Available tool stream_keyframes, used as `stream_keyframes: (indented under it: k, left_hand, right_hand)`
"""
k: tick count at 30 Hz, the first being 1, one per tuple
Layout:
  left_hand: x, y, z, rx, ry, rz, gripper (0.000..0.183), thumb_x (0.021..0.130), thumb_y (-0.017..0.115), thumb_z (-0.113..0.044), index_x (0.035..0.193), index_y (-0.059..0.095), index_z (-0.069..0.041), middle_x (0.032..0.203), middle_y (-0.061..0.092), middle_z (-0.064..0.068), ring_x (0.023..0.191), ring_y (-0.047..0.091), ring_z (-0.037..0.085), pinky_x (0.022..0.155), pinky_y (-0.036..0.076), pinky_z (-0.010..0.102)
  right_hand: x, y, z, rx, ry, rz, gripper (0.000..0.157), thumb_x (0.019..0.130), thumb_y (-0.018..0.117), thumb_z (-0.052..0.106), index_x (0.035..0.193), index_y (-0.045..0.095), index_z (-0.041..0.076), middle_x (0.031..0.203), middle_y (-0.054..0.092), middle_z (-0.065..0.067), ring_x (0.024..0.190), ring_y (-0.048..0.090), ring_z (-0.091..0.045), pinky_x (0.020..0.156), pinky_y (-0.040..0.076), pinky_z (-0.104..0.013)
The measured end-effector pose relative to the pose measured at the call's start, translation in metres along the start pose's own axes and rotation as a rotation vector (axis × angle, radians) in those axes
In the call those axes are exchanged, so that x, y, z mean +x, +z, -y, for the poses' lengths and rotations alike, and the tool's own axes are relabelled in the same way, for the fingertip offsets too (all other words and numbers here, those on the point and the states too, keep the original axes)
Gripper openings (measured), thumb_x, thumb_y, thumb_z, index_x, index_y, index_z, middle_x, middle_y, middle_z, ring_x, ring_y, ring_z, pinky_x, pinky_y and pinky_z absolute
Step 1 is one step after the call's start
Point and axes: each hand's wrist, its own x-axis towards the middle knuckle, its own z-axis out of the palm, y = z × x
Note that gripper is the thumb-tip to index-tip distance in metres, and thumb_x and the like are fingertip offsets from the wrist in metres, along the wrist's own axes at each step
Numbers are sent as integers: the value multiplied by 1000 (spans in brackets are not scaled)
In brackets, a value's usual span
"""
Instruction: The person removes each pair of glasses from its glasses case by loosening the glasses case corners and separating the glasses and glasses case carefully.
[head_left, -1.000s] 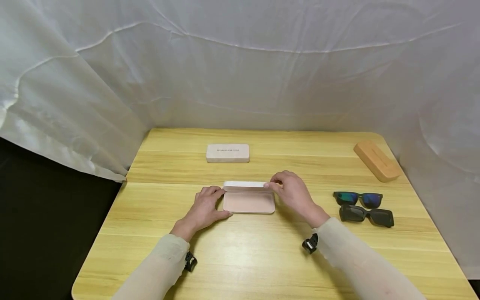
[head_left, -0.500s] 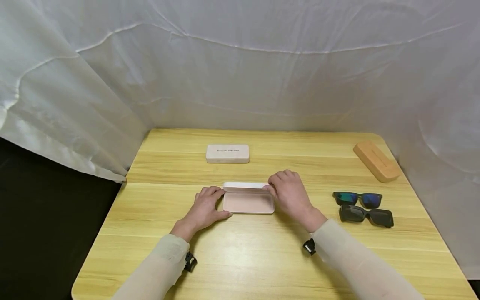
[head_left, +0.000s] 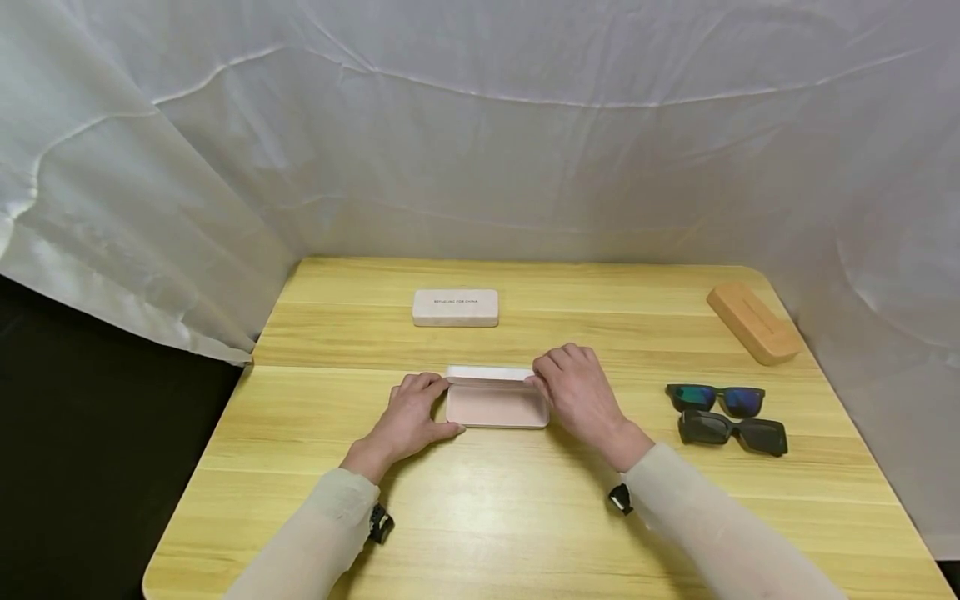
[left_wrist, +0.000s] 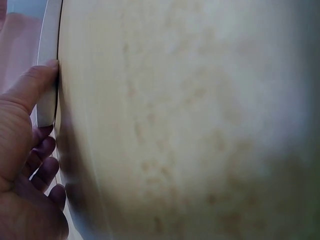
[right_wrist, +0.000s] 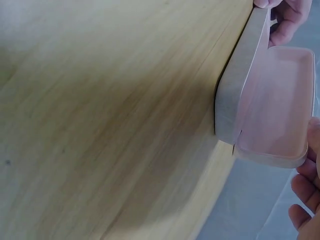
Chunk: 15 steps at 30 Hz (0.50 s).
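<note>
A pale glasses case (head_left: 498, 408) with a pink lining lies on the table, its lid (head_left: 486, 374) raised along the far side. No item shows inside it. My left hand (head_left: 411, 417) holds the case's left end, thumb at the front corner and fingers around the side. In the left wrist view that thumb presses on the case wall (left_wrist: 48, 37). My right hand (head_left: 579, 392) pinches the lid's right end between thumb and fingers. The right wrist view shows the lid's pink inside (right_wrist: 282, 100) standing up from the base (right_wrist: 240, 85).
Behind stands a second pale glasses case (head_left: 455, 308), closed, with printed lettering. An orange-tan case (head_left: 753, 323) lies at the back right. To the right are sunglasses with blue-green lenses (head_left: 716, 398) and black sunglasses (head_left: 733, 432), close together. A white curtain (head_left: 525, 167) borders the table (head_left: 480, 525).
My right hand has shifted slightly, its fingers now bent more over the lid's end. The lid sits a little lower toward the front. My left hand has stayed put.
</note>
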Motion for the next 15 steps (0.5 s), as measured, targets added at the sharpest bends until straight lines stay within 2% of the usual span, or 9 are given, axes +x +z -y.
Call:
stream_keyframes:
  k: [7,15]
  left_hand:
    - [1,-1,-1,-5,2,2,79,87,86,-45,148,58,-4,148,57,13,139,46,35,111,38,51]
    - [0,-2,-1,21,-5,23,84,88,84,-47,150,55,0,150,54,14,141,45,36,113,37,51]
  right_hand:
    - [-1,-1,1,-8,-37,14,11,102,69,20,99,71,10,94,71,-5,91,61,-29,84,50,-45]
    - [-4,-1,2,-31,-115,-19,12,101,70,20,95,70,10,95,72,-5,90,62,-27,82,50,-43]
